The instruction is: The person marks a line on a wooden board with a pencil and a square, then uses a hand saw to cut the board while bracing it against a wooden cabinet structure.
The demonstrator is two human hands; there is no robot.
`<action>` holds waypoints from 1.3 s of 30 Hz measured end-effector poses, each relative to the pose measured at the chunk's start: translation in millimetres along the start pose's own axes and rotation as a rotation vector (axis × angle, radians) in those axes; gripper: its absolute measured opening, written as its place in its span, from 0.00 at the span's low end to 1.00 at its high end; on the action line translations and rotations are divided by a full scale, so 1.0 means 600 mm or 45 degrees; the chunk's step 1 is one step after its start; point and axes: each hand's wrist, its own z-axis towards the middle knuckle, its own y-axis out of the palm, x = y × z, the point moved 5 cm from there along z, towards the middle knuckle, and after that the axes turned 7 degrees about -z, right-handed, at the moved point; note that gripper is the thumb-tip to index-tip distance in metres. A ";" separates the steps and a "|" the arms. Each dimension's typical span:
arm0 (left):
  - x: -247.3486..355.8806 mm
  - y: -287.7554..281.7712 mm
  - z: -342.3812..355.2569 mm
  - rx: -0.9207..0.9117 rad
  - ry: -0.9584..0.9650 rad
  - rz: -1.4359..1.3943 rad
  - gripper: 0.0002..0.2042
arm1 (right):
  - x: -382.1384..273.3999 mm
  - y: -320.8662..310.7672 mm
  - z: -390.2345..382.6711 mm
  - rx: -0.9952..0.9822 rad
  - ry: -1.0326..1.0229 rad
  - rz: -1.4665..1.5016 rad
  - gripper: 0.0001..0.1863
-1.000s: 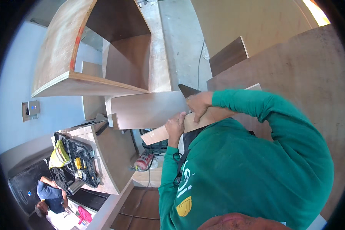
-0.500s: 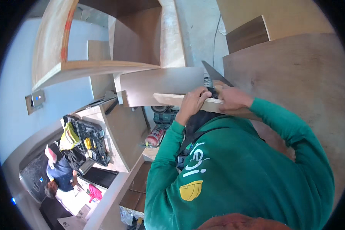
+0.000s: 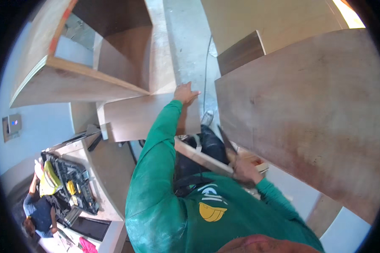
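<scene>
Open gap over floor (image 3: 185, 50), large board (image 3: 299, 109) rightward

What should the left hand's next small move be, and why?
Probably bring the left hand to the pale wooden strip and steady it: the right hand appears to hold the handsaw, while the left is spread open near the far edge of the brown board, off the strip.

One saw (image 3: 226, 138); one shoe (image 3: 207, 117); one tool case (image 3: 88, 196)

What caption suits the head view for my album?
Left hand outstretched at the far edge of a brown board, right hand gripping a handsaw.
</scene>
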 end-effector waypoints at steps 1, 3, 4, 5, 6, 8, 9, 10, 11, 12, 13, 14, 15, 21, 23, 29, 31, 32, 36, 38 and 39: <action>-0.006 0.022 0.009 -0.086 -0.052 0.076 0.48 | 0.028 0.063 0.009 0.018 -0.010 0.118 0.18; -0.028 0.045 0.018 -0.286 -0.164 0.056 0.49 | 0.013 0.083 -0.005 -0.021 -0.055 0.354 0.18; -0.032 0.057 0.017 -0.394 -0.219 0.049 0.50 | 0.014 0.110 -0.015 -0.046 -0.022 0.455 0.19; -0.017 0.063 0.021 -0.440 -0.207 0.063 0.50 | 0.019 0.133 -0.026 -0.060 0.016 0.557 0.19; -0.002 0.069 0.023 -0.483 -0.199 0.079 0.50 | 0.031 0.150 -0.030 -0.073 0.049 0.658 0.20; -0.001 0.070 0.015 -0.556 -0.153 0.138 0.51 | 0.041 0.168 -0.039 0.029 -0.015 0.688 0.21; -0.008 0.079 -0.003 -0.584 -0.170 0.153 0.50 | 0.038 0.185 -0.054 0.063 -0.044 0.712 0.21; -0.011 0.083 -0.014 -0.600 -0.183 0.164 0.49 | 0.041 0.182 -0.059 -0.088 0.039 0.721 0.21; -0.012 0.070 -0.003 -0.577 -0.188 0.182 0.47 | 0.048 0.186 -0.063 -0.164 0.104 0.764 0.21; -0.002 0.066 -0.001 -0.472 -0.154 0.201 0.46 | 0.059 0.190 -0.070 -0.243 0.168 0.804 0.21; -0.008 0.077 -0.017 -0.368 -0.135 0.223 0.45 | 0.064 0.200 -0.080 -0.336 0.219 0.841 0.21; 0.002 0.082 -0.031 -0.276 -0.103 0.238 0.43 | 0.069 0.207 -0.090 -0.084 0.150 0.788 0.21; 0.005 0.084 -0.041 -0.291 -0.073 0.278 0.42 | 0.077 0.235 -0.101 -0.168 0.229 0.874 0.22; 0.049 0.031 -0.083 -0.108 0.224 0.402 0.36 | 0.114 0.271 -0.184 -0.197 0.420 1.054 0.27; 0.099 -0.034 -0.085 -0.082 0.131 0.410 0.33 | 0.130 0.287 -0.216 -0.241 0.376 1.100 0.27; 0.185 -0.223 -0.118 0.176 0.120 0.058 0.37 | 0.174 0.249 -0.326 -0.277 0.408 1.127 0.27; 0.249 -0.275 -0.144 0.230 0.109 -0.046 0.39 | 0.188 0.256 -0.343 -0.213 0.468 1.054 0.26; 0.282 -0.295 -0.154 0.216 0.120 -0.067 0.40 | 0.199 0.274 -0.344 -0.145 0.496 1.023 0.25; 0.371 -0.381 -0.192 0.314 0.136 -0.214 0.40 | 0.215 0.293 -0.331 -0.109 0.708 0.998 0.29; 0.438 -0.439 -0.215 0.446 0.192 -0.381 0.39 | 0.226 0.319 -0.314 -0.082 0.716 1.147 0.29; 0.479 -0.472 -0.229 0.507 0.221 -0.469 0.38 | 0.233 0.338 -0.303 -0.035 0.649 1.178 0.30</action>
